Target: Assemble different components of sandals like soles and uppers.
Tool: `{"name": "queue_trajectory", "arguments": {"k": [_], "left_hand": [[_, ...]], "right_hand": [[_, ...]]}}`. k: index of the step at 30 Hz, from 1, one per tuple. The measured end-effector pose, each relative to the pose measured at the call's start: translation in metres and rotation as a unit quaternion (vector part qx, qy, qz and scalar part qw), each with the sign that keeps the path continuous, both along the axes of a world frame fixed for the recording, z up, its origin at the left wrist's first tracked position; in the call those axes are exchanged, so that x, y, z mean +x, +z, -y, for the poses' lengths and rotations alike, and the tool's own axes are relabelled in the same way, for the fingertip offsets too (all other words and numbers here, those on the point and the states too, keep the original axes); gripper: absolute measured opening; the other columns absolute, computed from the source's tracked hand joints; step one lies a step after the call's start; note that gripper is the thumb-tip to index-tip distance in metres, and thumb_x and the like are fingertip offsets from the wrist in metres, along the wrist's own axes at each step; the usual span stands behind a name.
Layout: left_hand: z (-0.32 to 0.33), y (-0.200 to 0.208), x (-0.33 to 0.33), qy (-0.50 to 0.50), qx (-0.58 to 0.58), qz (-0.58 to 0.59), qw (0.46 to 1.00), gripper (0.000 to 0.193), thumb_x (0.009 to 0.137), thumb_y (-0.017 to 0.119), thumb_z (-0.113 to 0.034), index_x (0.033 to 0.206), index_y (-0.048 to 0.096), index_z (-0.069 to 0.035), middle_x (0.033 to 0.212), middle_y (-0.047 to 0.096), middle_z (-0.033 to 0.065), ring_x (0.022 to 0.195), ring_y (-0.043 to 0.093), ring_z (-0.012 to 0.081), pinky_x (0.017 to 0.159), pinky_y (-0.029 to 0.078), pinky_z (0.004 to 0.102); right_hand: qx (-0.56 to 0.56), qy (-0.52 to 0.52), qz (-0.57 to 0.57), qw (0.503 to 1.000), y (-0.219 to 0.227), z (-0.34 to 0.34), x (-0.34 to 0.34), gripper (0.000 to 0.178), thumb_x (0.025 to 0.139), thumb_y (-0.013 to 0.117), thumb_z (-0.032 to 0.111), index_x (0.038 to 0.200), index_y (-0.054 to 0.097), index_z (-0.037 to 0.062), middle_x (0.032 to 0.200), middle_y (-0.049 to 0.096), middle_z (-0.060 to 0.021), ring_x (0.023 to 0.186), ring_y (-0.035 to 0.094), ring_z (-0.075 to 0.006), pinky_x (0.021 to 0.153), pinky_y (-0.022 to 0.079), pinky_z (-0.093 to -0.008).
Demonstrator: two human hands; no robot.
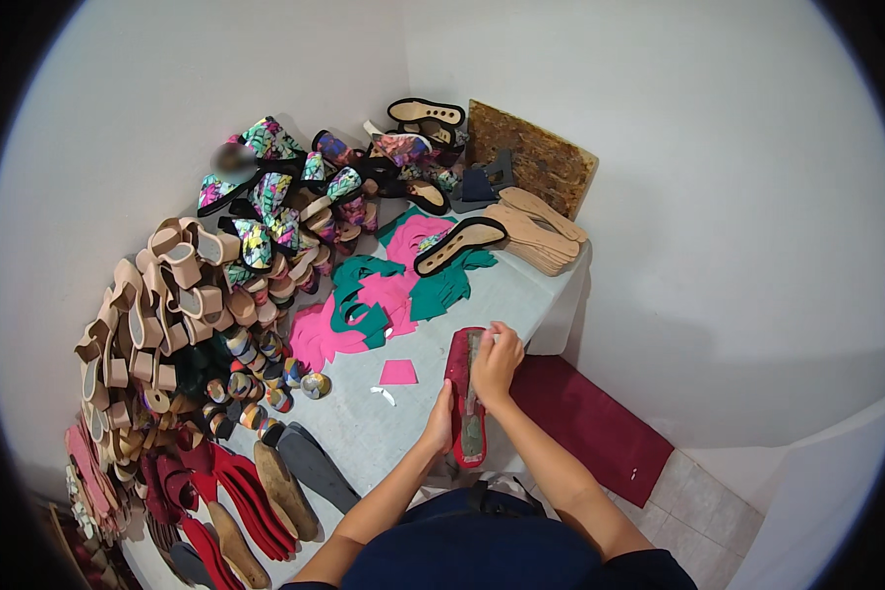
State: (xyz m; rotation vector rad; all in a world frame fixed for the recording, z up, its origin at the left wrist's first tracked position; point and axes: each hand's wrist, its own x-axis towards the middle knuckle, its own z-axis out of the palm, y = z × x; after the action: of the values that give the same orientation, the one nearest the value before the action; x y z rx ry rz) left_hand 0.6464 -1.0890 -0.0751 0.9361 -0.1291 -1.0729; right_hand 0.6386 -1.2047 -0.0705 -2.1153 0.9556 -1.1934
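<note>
In front of my body is a long shoe insole (473, 439), red around its border with a grey-green strip down the middle. My left hand (440, 425) grips its left edge, with the fingers hidden beneath it. On the upper right part lies my right hand (499, 362), its fingers curled in and pressed together. Whether a small thing is pinched in them I cannot make out. Left of the insole, a pink fabric scrap (398, 372) and a small white scrap (383, 395) rest on the pale table (364, 447).
Pink (324, 334) and green fabric pieces (438, 293) are heaped mid-table under a black-edged sole (459, 246). Beige insoles (531, 236) are stacked at the back right by a brown board (531, 157). Heeled shoes (147, 324) crowd the left; red soles (256, 497) lie nearer.
</note>
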Motion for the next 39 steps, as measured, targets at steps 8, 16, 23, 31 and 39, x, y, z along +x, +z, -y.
{"name": "queue_trajectory", "arguments": {"k": [8, 16, 23, 31, 39], "left_hand": [[0.011, 0.016, -0.013, 0.016, 0.043, 0.067, 0.997, 0.067, 0.087, 0.016, -0.054, 0.128, 0.025, -0.001, 0.126, 0.036, 0.0125, 0.113, 0.038, 0.0195, 0.096, 0.028, 0.0307], [0.007, 0.002, -0.019, 0.044, 0.05, 0.047, 0.997, 0.071, 0.085, 0.014, -0.056, 0.127, 0.026, 0.0, 0.123, 0.039, 0.014, 0.112, 0.038, 0.0202, 0.093, 0.03, 0.0302], [0.008, 0.006, -0.007, 0.07, 0.074, 0.065, 0.993, 0.07, 0.086, 0.013, -0.056, 0.112, 0.044, 0.0, 0.094, 0.057, 0.0113, 0.084, 0.054, 0.0179, 0.078, 0.042, 0.0296], [-0.002, -0.002, -0.004, 0.124, 0.104, 0.096, 0.982, 0.061, 0.087, 0.02, -0.052, 0.108, 0.046, -0.001, 0.091, 0.058, 0.0103, 0.081, 0.054, 0.0156, 0.072, 0.043, 0.0274], [-0.08, -0.011, 0.033, 0.174, 0.073, 0.057, 0.98, 0.064, 0.087, 0.018, -0.054, 0.11, 0.044, -0.001, 0.088, 0.057, 0.012, 0.078, 0.058, 0.0197, 0.07, 0.047, 0.031]], "right_hand": [[-0.164, -0.026, -0.056, 0.985, 0.017, -0.011, -0.004, 0.028, 0.083, 0.044, 0.026, 0.1, 0.046, 0.0044, 0.098, 0.047, -0.0101, 0.097, 0.041, -0.0272, 0.089, 0.024, -0.0469], [-0.169, 0.027, -0.037, 0.985, 0.009, -0.021, -0.002, 0.028, 0.078, 0.053, 0.023, 0.101, 0.046, 0.0093, 0.1, 0.047, -0.0065, 0.101, 0.04, -0.0244, 0.093, 0.022, -0.0472], [0.271, 0.001, 0.137, 0.953, 0.002, 0.004, 0.0, 0.031, 0.087, 0.037, 0.025, 0.106, 0.041, -0.0005, 0.103, 0.045, -0.016, 0.096, 0.04, -0.031, 0.087, 0.027, -0.0401], [-0.047, 0.054, 0.027, 0.997, -0.003, -0.013, 0.008, 0.025, 0.084, 0.041, 0.015, 0.104, 0.042, -0.0002, 0.098, 0.048, -0.0139, 0.095, 0.041, -0.0305, 0.087, 0.027, -0.0425], [0.166, 0.173, 0.045, 0.97, -0.039, -0.066, 0.019, 0.025, 0.089, 0.036, 0.016, 0.105, 0.04, -0.0028, 0.096, 0.047, -0.0183, 0.085, 0.048, -0.0273, 0.077, 0.038, -0.0344]]}}
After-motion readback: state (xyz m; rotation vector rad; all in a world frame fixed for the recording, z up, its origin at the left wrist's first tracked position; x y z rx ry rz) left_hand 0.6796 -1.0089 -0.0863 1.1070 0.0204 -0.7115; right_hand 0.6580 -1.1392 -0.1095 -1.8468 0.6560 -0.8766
